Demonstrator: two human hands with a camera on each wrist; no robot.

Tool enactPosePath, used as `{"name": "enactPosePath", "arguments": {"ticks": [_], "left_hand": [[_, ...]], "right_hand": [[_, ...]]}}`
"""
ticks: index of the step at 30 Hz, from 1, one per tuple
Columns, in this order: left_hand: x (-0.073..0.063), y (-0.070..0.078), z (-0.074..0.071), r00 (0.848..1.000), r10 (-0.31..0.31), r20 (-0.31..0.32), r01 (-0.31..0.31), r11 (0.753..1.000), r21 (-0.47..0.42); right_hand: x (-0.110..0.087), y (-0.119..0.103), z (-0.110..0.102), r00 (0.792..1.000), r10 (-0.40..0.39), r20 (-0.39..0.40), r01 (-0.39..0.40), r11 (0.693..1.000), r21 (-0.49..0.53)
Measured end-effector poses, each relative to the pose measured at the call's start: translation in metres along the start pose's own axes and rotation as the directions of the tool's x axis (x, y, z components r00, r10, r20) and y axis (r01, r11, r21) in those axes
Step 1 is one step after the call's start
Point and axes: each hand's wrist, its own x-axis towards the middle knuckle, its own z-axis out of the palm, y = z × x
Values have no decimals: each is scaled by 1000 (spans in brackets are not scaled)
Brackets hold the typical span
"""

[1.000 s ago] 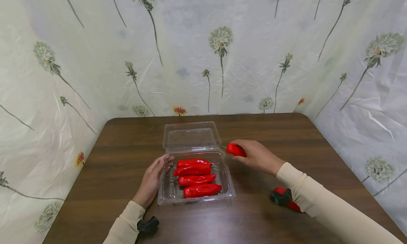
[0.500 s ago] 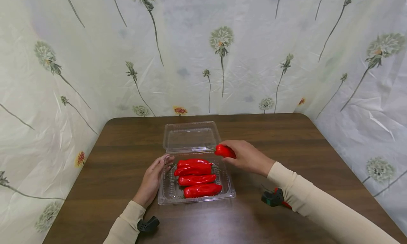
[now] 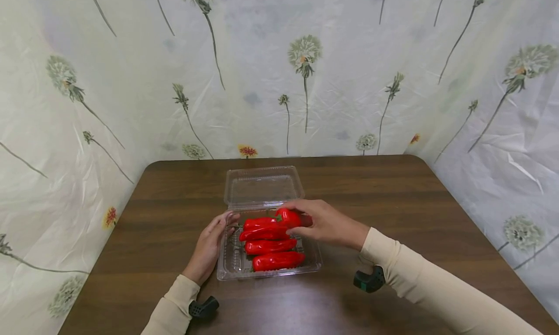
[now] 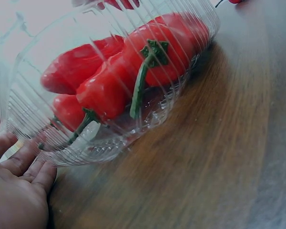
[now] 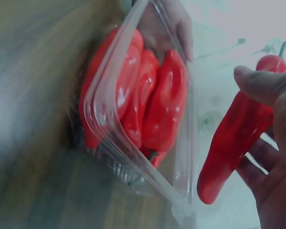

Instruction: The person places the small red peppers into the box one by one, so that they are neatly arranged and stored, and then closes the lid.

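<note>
A clear plastic clamshell container [image 3: 286,274] sits in the middle of the table, its lid [image 3: 262,187] folded back toward the wall. Several glossy red peppers [image 3: 278,261] with green stems lie across it in rows. My right hand [image 3: 329,226] pinches another red pepper [image 5: 231,136] between thumb and fingers, above the back right of the container. In the head view this pepper overlaps the rear ones, its stem end facing left. My left hand [image 3: 208,250] rests against the container's left wall, and its extended fingers [image 4: 21,157] touch the plastic near the base.
A brown wooden table [image 3: 174,194] with rounded far corners stands against flower-print sheeting [image 3: 262,82]. A small red thing [image 4: 236,1] shows at the top edge of the left wrist view. Black wrist cameras [image 3: 204,307] sit below both cuffs.
My right hand has carried its pepper leftward from beside the container to over its back right part. The pepper on the table at right is now hidden by my right arm. The left hand stays put.
</note>
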Motion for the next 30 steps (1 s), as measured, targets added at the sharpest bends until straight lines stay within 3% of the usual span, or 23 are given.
{"name": "enactPosePath", "arguments": {"ticks": [10, 21, 30], "left_hand": [[1, -2, -1, 1000, 11, -10, -11, 1000, -4], [1, 0, -1, 1000, -10, -10, 10, 1000, -23], [0, 0, -1, 1000, -6, -19, 5, 1000, -19]], "right_hand": [[8, -2, 17, 997, 52, 58, -48, 997, -66], [15, -6, 30, 993, 66, 96, -48, 981, -186], [20, -5, 38, 995, 62, 79, -40, 964, -263]]}}
